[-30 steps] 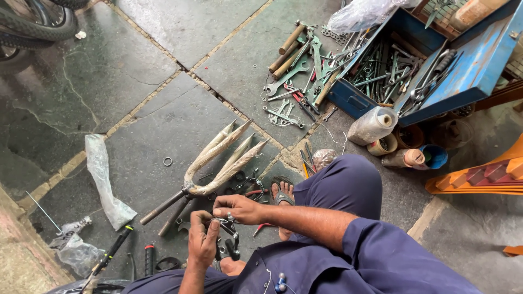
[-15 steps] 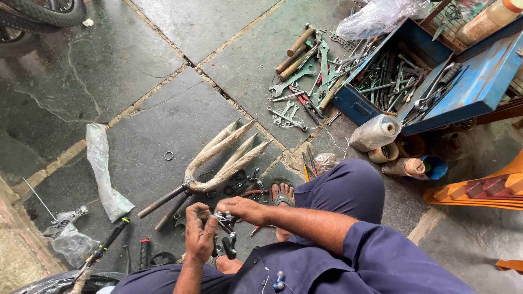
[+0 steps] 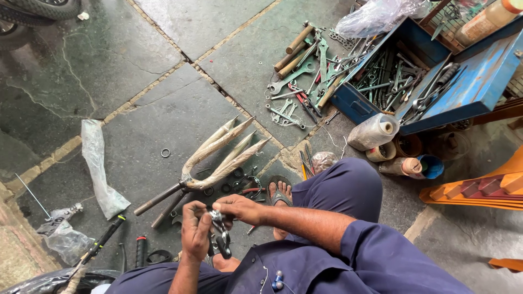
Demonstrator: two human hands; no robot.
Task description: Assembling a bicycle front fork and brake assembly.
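A bicycle repair workshop: open toolbox (image 3: pixel 468 98), scattered wrenches (image 3: pixel 305 81), forks (image 3: pixel 218 158).

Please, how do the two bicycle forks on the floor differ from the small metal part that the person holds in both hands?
The bicycle forks lie on the stone floor, untouched; the small metal part is held up by the left hand and right hand. The forks are long and cream-wrapped, the part short, shiny and dark. Both are metal bicycle pieces.
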